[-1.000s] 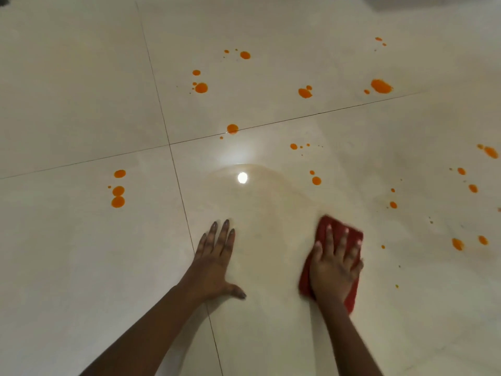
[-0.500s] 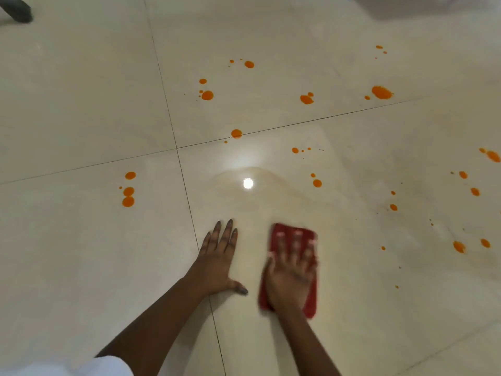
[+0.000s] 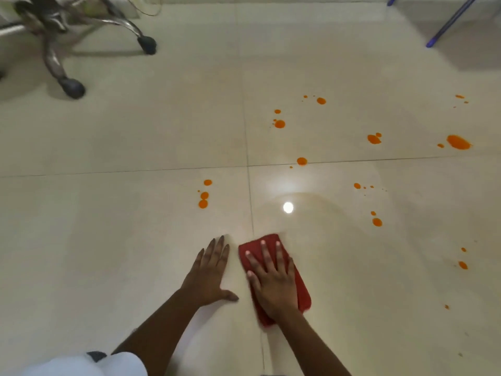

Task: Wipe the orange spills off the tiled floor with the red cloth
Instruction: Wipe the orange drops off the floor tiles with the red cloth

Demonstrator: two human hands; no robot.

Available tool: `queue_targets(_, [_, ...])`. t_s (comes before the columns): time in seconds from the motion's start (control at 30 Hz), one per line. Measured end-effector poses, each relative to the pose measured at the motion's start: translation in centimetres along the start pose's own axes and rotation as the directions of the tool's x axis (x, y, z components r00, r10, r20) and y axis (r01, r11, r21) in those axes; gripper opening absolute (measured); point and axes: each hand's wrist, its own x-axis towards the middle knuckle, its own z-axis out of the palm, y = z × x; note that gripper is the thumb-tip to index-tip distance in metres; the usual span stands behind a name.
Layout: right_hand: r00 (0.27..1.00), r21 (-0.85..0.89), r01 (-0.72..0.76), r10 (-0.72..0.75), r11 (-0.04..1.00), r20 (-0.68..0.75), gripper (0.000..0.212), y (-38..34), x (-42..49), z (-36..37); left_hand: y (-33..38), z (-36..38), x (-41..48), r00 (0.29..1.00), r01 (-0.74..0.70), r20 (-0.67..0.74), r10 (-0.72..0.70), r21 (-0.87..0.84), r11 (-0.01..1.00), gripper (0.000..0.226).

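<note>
The red cloth (image 3: pixel 301 293) lies on the tiled floor (image 3: pixel 108 240) near the bottom centre, across a grout line. The right hand (image 3: pixel 273 282) presses flat on it, fingers (image 3: pixel 262 249) straight and spread apart. Just to its left, the left hand (image 3: pixel 210 275) rests flat on bare tile, fingers straight and close together, thumb out. Orange spills (image 3: pixel 458 141) dot the floor farther out and to the right; the nearest cluster (image 3: pixel 203 204) sits beyond the left hand. A chair base (image 3: pixel 54 61) stands far left.

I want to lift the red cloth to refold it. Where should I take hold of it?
Probably its far short end, pinched from above: the cloth lies flat on the floor under the right hand, and that end shows bare past the fingers.
</note>
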Motion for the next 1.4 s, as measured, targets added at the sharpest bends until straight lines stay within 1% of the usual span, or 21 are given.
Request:
queue_targets(0.1, [0.986, -0.118, 0.168, -0.169, 0.979, -0.003, 0.052, -0.2, 4.3, -1.1, -1.9, 0.6, 0.4, 0.998, 0.01, -0.057, -0.011, -0.02, 1.0, 0.129])
queue_targets(0.2, [0.999, -0.078, -0.033, 0.03, 0.996, -0.039, 0.052, 0.8, 7.1, -1.6, -2.7, 1.2, 0.3, 0.996, -0.032, -0.087, 0.028, -0.043, 0.999, 0.126])
queue_targets(0.27, [0.972, -0.031, -0.21, 0.205, 0.977, -0.113, 0.051, -0.4, 6.6, -1.5, -4.1, 1.2, 0.5, 0.99, 0.011, -0.141, -0.022, -0.079, 0.997, 0.128])
queue_targets(0.3, [0.969, -0.024, -0.217, 0.213, 0.976, -0.127, 0.051, -1.7, 5.7, -1.3, -5.1, 0.8, 0.6, 0.985, 0.056, -0.16, -0.071, -0.097, 0.994, 0.13])
queue_targets(0.4, [0.998, -0.015, 0.06, -0.06, 0.998, -0.027, 0.051, -7.0, 5.1, 0.1, -8.9, -0.2, 1.4, 0.968, 0.162, -0.168, -0.186, -0.149, 0.975, 0.138])
queue_targets(0.5, [0.961, -0.097, 0.274, -0.277, 0.957, -0.022, 0.05, -8.9, 12.3, -0.7, -10.0, -0.2, 1.6, 0.977, 0.131, -0.147, -0.152, -0.14, 0.981, 0.141])
queue_targets(0.53, [0.973, -0.123, 0.228, -0.23, 0.966, -0.002, 0.05, -8.5, 14.9, -1.6, -9.8, -0.2, 1.6, 0.978, 0.125, -0.147, -0.145, -0.138, 0.982, 0.141])
queue_targets(0.6, [1.0, -0.077, 0.004, -0.004, 0.997, -0.006, 0.05, -7.0, 18.1, -2.4, -10.2, -0.4, 1.9, 0.972, 0.147, -0.159, -0.174, -0.167, 0.975, 0.141])
queue_targets(0.67, [0.973, 0.013, -0.192, 0.192, 0.981, -0.129, 0.05, -6.1, 17.0, -2.0, -10.9, -1.3, 2.9, 0.963, 0.171, -0.174, -0.204, -0.183, 0.968, 0.142])
queue_targets(0.7, [0.961, 0.027, -0.197, 0.198, 0.98, -0.192, 0.049, -6.9, 15.3, -1.6, -11.1, -1.6, 3.3, 0.963, 0.177, -0.173, -0.208, -0.178, 0.968, 0.143])
queue_targets(0.77, [0.99, 0.017, -0.012, 0.014, 1.0, -0.138, 0.051, -9.7, 12.8, -0.4, -11.3, -1.7, 4.0, 0.967, 0.169, -0.16, -0.197, -0.172, 0.97, 0.145])
queue_targets(0.83, [0.968, -0.059, 0.232, -0.237, 0.971, -0.086, 0.051, -11.6, 15.3, -0.2, -11.3, -1.3, 4.3, 0.969, 0.166, -0.156, -0.194, -0.176, 0.97, 0.146])
queue_targets(0.87, [0.954, -0.081, 0.282, -0.288, 0.956, -0.079, 0.051, -11.9, 18.4, -0.8, -11.4, -1.2, 4.3, 0.968, 0.167, -0.155, -0.195, -0.176, 0.97, 0.147])
queue_targets(0.9, [0.969, -0.082, 0.242, -0.245, 0.967, -0.031, 0.05, -11.5, 21.6, -2.0, -11.5, -1.0, 4.3, 0.967, 0.168, -0.161, -0.197, -0.179, 0.969, 0.148])
queue_targets(0.97, [0.998, -0.069, -0.005, 0.001, 0.998, -0.057, 0.05, -8.4, 25.7, -3.7, -11.6, -0.9, 4.2, 0.966, 0.155, -0.176, -0.188, -0.184, 0.971, 0.149])
queue_targets(1.07, [0.943, 0.045, -0.283, 0.286, 0.958, -0.172, 0.05, -4.8, 22.8, -3.3, -11.6, -0.7, 4.0, 0.966, 0.146, -0.185, -0.182, -0.193, 0.97, 0.147])
queue_targets(1.13, [0.955, 0.018, -0.207, 0.206, 0.978, -0.215, 0.051, -7.4, 18.0, -1.7, -11.6, -0.6, 4.0, 0.961, 0.16, -0.195, -0.197, -0.193, 0.968, 0.146])
queue_targets(1.2, [0.991, -0.033, 0.03, -0.034, 0.999, -0.133, 0.053, -10.7, 17.2, -0.4, -11.5, -0.7, 4.2, 0.961, 0.156, -0.198, -0.194, -0.194, 0.969, 0.146])
queue_targets(1.27, [0.967, -0.09, 0.24, -0.246, 0.966, -0.061, 0.052, -12.3, 21.3, -1.3, -11.7, -0.8, 4.2, 0.964, 0.148, -0.187, -0.187, -0.205, 0.968, 0.146])
queue_targets(1.3, [0.975, -0.103, 0.219, -0.222, 0.97, -0.027, 0.051, -11.6, 23.9, -2.5, -11.7, -0.8, 4.2, 0.965, 0.144, -0.186, -0.183, -0.207, 0.968, 0.146])
queue_targets(1.4, [0.981, -0.029, -0.166, 0.162, 0.986, -0.108, 0.05, -5.1, 26.4, -4.6, -11.6, -1.1, 3.9, 0.969, 0.134, -0.177, -0.172, -0.207, 0.969, 0.146])
